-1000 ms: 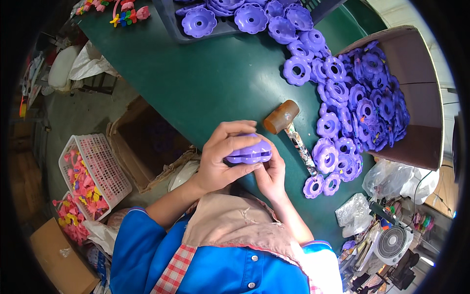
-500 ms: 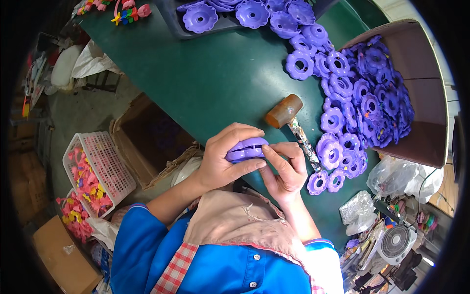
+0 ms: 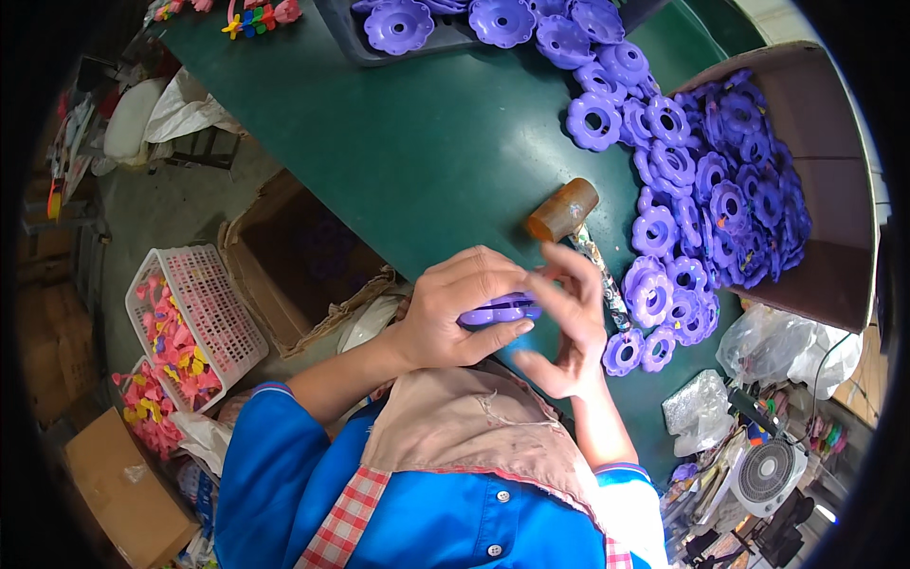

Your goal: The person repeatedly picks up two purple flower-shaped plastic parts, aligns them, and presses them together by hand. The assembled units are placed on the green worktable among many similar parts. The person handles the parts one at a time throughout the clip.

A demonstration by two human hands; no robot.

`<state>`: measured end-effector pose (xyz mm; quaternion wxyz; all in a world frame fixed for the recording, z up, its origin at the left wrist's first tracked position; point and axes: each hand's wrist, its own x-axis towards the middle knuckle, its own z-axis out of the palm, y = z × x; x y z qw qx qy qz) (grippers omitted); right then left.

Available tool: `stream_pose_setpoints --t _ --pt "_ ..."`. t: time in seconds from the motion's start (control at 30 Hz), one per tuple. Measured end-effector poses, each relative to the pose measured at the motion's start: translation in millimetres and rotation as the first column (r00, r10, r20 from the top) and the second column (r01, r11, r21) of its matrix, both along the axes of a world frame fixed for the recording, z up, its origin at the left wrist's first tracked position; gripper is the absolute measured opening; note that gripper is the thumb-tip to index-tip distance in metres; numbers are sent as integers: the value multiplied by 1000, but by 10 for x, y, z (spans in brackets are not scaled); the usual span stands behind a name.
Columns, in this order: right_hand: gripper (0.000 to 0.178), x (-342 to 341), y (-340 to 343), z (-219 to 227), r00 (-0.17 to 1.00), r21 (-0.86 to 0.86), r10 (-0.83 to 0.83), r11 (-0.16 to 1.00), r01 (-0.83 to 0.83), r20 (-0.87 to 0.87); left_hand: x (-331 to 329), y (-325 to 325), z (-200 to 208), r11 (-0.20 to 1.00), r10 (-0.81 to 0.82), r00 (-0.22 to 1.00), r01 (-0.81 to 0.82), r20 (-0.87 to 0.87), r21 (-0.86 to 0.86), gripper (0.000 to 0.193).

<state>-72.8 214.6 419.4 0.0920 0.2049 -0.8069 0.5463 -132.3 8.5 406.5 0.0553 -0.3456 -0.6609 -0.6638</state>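
My left hand (image 3: 464, 299) is closed round a purple plastic flower-shaped piece (image 3: 498, 310), thumb on the near side and fingers over the far side. A dark slit runs along the edge of that piece, between its upper and lower layers. Just to the right, my right hand (image 3: 572, 327) has its fingers apart, smeared by motion, with nothing visible in them. Beyond it lies a mallet with a brown head (image 3: 562, 210) and a patterned handle (image 3: 603, 275).
Purple flower-shaped rings (image 3: 654, 230) spread across the green table (image 3: 408, 142) from a tipped cardboard box (image 3: 834, 180). A dark tray (image 3: 360, 43) holds more purple pieces. On the left are an open carton (image 3: 284, 332) and a white basket (image 3: 223, 308) with pink parts.
My right hand has come off the purple piece, and its fingers have spread apart. My left hand keeps hold of the piece, now slightly further right in the picture.
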Motion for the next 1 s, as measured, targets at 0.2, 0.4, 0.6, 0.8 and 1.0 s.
stream_pose_setpoints --t 0.2,0.4,0.6,0.8,1.0 --pt "120 -106 -280 -95 908 -385 181 923 -24 377 65 29 -27 999 -17 999 16 33 29 33" --pt "68 67 -295 -64 859 -213 -38 962 169 511 -57 -135 -228 967 -34 984 -11 173 254 34" --pt "53 -51 -179 -12 974 289 -123 955 65 188 -147 -269 -128 972 -141 976 168 166 -166 44" --pt "48 -33 -288 73 970 261 -236 942 214 56 -114 -184 -233 994 -49 985 65 167 -89 43" --pt "48 -26 -312 25 933 231 -205 932 278 -295 -108 -131 -169 995 -20 998 26 61 -101 45"
